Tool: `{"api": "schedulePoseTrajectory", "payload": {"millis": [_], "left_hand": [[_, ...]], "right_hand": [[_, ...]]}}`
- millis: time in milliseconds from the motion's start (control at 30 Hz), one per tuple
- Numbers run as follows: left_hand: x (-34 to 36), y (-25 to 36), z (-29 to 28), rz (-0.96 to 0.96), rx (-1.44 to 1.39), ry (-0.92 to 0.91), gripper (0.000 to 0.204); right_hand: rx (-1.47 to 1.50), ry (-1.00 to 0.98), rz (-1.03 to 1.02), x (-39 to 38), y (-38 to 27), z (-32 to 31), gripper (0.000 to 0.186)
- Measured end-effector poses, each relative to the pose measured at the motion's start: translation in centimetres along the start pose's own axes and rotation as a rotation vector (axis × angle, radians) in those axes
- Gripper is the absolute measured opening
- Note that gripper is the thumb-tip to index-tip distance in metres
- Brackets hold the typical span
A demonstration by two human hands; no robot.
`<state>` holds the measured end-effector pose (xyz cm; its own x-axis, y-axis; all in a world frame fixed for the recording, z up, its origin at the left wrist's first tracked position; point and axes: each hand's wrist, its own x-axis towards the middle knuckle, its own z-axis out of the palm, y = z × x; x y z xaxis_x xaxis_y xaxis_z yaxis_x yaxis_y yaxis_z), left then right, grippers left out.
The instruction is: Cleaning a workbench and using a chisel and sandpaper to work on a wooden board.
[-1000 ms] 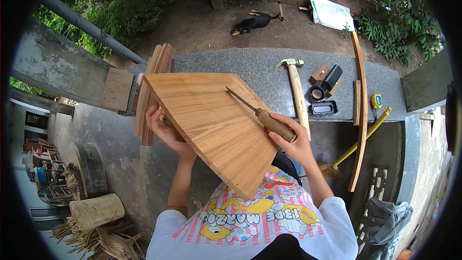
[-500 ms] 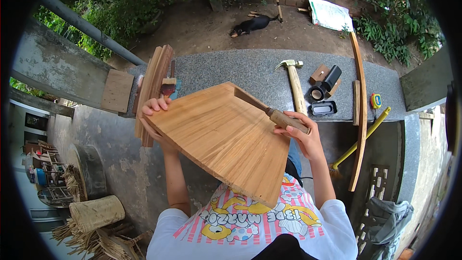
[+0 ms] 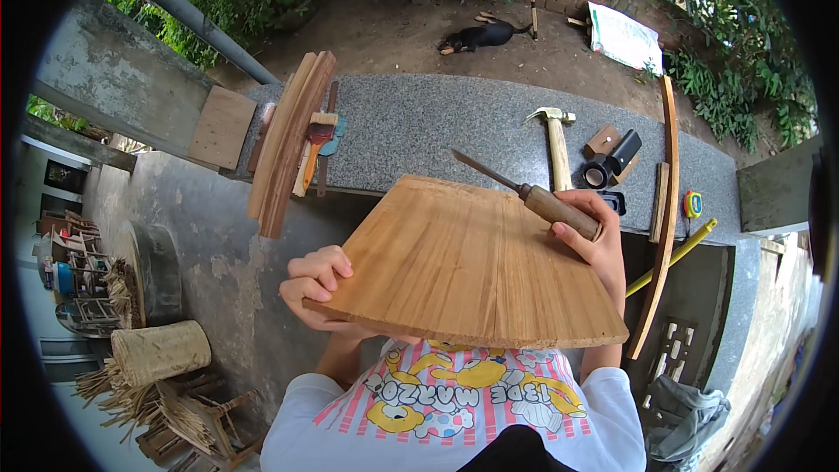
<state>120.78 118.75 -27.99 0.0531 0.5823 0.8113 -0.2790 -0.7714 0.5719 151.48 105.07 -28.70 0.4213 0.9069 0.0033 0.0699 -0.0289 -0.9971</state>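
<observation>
Left hand [image 3: 316,290]: left of centre; fingers curled over the wooden board's left edge, pinching it; thumb hidden.
Right hand [image 3: 603,232]: right of centre; closed around the handle of a narrow-bladed tool [image 3: 559,212], thumb pressed along it; whether it also grips the board cannot be told.
Wooden board [image 3: 481,271]: centre of frame, broad face visible.
Blade [image 3: 486,170]: pointing to the upper left.
Hammer [image 3: 558,150]: above the tool, on the granite ledge [image 3: 419,122].
</observation>
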Motion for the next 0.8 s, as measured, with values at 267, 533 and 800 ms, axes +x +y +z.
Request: {"api": "schedulePoseTrajectory", "payload": {"millis": [267, 533, 800], "left_hand": [[0.7, 1.2, -2.3, 0.109, -0.186, -0.356, 0.045], [0.2, 3.6, -1.7, 0.094, -0.068, -0.478, 0.028], [-0.1, 4.8, -1.0, 0.056, 0.036, -0.394, 0.071]], "right_hand": [[-0.5, -0.337, -0.178, 1.4, -4.8, 0.0, 0.038], [-0.878, -0.565, -0.331, 1.7, -9.0, 3.7, 0.045], [-0.948, -0.706, -0.497, 4.3, -7.4, 6.8, 0.046]]}}
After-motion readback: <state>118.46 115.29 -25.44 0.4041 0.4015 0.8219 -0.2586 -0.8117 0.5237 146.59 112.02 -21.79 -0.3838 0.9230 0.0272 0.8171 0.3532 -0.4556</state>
